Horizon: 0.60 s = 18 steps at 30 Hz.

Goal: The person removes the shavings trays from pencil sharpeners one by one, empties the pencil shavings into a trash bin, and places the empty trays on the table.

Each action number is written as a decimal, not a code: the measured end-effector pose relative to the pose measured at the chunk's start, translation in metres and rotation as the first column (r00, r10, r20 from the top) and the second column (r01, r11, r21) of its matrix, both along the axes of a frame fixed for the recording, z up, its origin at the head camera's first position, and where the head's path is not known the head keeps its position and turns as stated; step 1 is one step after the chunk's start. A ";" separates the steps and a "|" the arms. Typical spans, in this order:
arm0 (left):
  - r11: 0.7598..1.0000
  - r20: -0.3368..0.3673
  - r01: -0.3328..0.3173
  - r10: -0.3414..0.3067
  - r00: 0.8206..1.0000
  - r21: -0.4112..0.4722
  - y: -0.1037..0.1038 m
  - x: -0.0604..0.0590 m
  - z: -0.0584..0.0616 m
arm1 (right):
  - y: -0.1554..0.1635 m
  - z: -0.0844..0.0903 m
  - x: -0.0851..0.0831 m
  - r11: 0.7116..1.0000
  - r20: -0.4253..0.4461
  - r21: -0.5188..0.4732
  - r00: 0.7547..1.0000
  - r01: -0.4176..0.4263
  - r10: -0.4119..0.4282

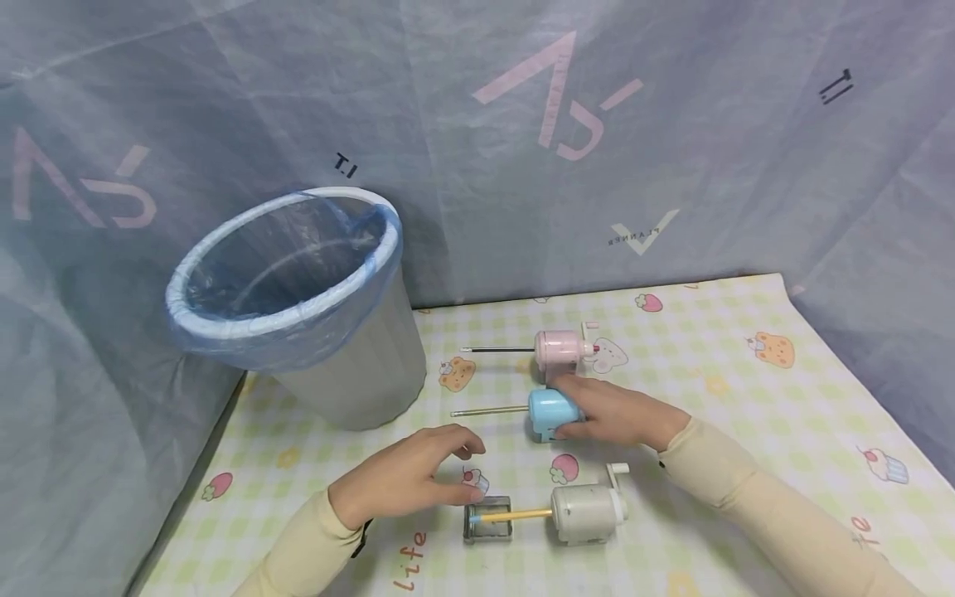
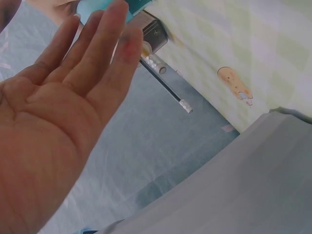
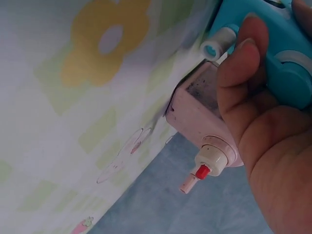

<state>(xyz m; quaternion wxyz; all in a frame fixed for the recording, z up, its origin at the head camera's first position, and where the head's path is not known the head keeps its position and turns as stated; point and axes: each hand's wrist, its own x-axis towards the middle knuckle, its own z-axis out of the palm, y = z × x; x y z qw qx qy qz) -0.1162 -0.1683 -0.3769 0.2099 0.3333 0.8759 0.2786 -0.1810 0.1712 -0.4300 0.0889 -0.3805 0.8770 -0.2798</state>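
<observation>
Three crank pencil sharpeners lie in a row on the checked cloth, each with a pencil stuck in it. My right hand [image 1: 589,410] grips the blue sharpener [image 1: 550,412] in the middle; in the right wrist view my thumb [image 3: 241,73] presses on the blue sharpener [image 3: 273,44]. The pink sharpener [image 1: 564,348] lies just behind it, and its crank end [image 3: 199,171] shows in the right wrist view. My left hand [image 1: 448,468] hovers empty with relaxed fingers [image 2: 92,48] beside a small clear drawer [image 1: 487,521]. A yellow pencil [image 1: 515,515] reaches from the grey sharpener [image 1: 588,512] over that drawer.
A grey waste bin [image 1: 298,307] with a blue liner stands at the table's back left corner. Blue fabric hangs behind and at both sides. The checked cloth [image 1: 746,390] extends to the right of the sharpeners.
</observation>
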 end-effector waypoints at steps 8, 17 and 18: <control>1.000 0.045 0.000 0.000 0.999 -0.002 0.004 0.000 -0.004 | 0.001 -0.005 0.002 0.999 0.010 -0.014 0.999 0.035 -0.035; 1.000 0.025 0.001 -0.001 1.000 -0.014 0.006 -0.002 -0.007 | 0.001 0.011 0.007 0.996 0.019 -0.072 0.998 0.061 -0.059; 1.000 0.021 -0.005 0.005 1.000 -0.016 0.006 -0.002 -0.006 | 0.001 0.014 0.008 0.995 0.013 -0.077 0.998 0.059 -0.059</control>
